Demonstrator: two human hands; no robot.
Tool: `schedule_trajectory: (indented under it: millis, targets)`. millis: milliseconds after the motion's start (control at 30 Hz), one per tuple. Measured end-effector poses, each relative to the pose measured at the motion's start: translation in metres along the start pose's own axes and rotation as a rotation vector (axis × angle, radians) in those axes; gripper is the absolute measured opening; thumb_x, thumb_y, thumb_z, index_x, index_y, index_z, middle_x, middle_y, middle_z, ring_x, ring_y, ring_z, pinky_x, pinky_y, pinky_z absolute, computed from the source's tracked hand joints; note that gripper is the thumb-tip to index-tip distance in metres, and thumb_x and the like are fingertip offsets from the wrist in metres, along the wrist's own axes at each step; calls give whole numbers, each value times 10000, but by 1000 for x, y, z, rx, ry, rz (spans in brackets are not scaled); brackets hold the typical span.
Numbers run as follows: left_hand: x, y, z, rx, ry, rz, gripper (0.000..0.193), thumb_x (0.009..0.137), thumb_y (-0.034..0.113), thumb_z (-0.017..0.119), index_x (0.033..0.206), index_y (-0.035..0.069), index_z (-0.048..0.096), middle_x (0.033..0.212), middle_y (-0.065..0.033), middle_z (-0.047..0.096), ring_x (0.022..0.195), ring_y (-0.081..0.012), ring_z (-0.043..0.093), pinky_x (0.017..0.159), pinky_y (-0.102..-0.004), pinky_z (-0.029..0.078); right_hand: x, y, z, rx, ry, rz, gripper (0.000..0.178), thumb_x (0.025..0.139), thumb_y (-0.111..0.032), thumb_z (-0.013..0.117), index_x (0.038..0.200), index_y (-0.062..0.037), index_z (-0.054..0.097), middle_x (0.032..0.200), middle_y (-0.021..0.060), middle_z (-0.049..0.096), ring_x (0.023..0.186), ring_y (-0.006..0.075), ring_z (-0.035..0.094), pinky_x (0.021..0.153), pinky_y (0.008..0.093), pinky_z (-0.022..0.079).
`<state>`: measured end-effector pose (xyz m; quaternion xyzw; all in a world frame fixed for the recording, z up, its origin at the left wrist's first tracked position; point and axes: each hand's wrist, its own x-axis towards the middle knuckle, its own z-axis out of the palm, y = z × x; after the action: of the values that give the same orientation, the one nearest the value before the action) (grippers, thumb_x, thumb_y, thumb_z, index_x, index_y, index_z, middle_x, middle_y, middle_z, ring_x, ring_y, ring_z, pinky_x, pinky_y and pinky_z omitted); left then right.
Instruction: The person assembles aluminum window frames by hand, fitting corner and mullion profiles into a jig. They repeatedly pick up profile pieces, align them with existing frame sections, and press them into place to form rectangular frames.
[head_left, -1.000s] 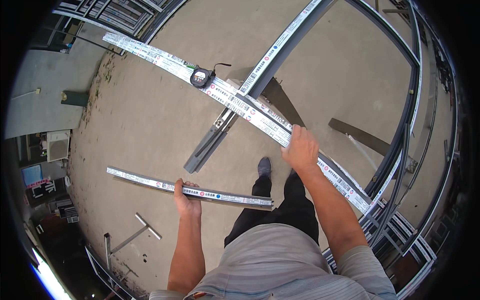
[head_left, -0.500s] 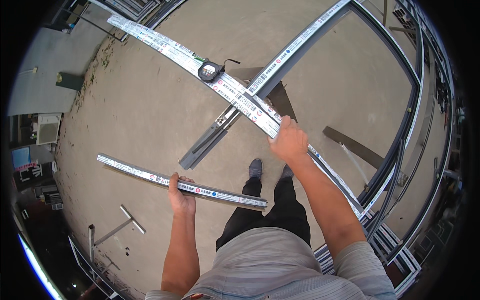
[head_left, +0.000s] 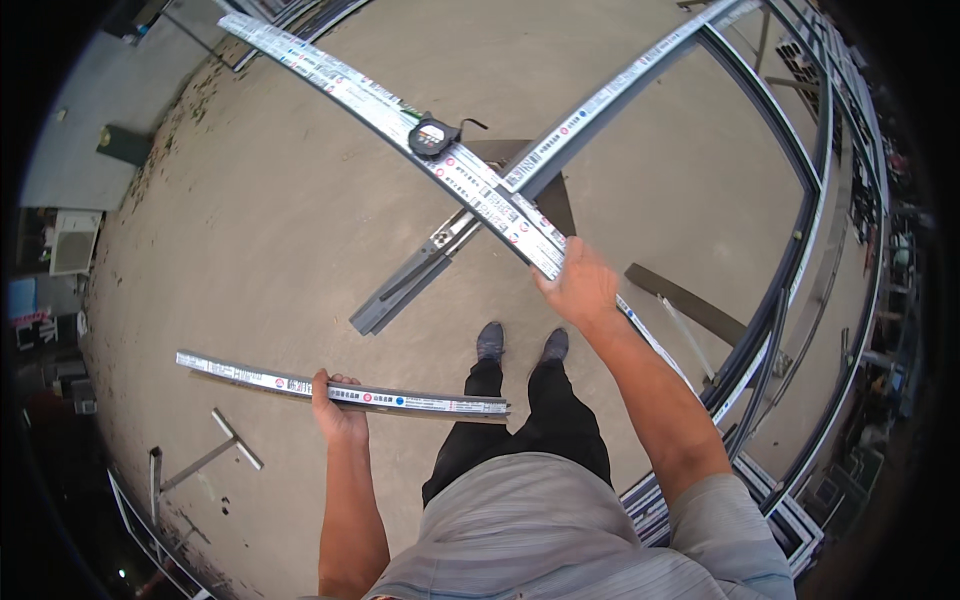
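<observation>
My left hand is closed round the middle of a short metal frame profile covered in printed white film, held level in front of my legs. Stretched out ahead, my right hand grips the near end of long film-covered profiles lying side by side. On these rests a black tape measure, its short black strap sticking out to the right. A large dark window frame meets the long profiles in the middle, and my right fingers are partly hidden beneath them.
Below the long profiles a grey metal support bar juts toward me. A flat brown strip lies on the right. More frames are stacked at lower right. A T-shaped metal piece stands at lower left; a green box sits by the wall.
My left hand has moved left and slightly down with the short profile, which now lies more level. The right hand keeps its grip on the long profiles. The whole view has shifted slightly.
</observation>
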<state>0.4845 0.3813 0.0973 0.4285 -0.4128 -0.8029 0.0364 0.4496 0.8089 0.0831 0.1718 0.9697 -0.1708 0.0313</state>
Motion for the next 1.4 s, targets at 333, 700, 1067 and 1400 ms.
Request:
schedule_trajectory:
  millis: [333,700,1067,1400]
  targets:
    - [32,2,-1,9,-101,10,186,1001,227,755,954,125,607,834,-19,619,791,-183,609,803,-364,548,-96,81,-25,58,-24,157,688,836,-571,834,1205,-44,587,1111,213,683,1026,430,697,888,535,562]
    - [8,7,80,85,-243,-41,212,1012,215,732,920,92,585,822,-57,617,802,-235,605,837,-411,564,-151,125,-22,80,94,148,531,783,-304,876,1170,-68,600,1065,137,660,1069,332,674,892,457,519]
    - [-64,-33,149,214,-348,-62,218,999,215,744,906,84,597,814,-61,610,808,-244,598,851,-419,558,-237,214,-55,185,24,216,596,774,-444,908,1146,-76,622,1049,156,682,1056,360,677,925,494,510]
    - [-147,-69,169,233,-298,35,255,977,260,766,874,107,591,801,-40,623,788,-229,617,840,-450,566,-268,267,-124,457,251,152,571,935,-355,799,1375,-39,617,1287,211,649,1257,421,607,1090,518,474]
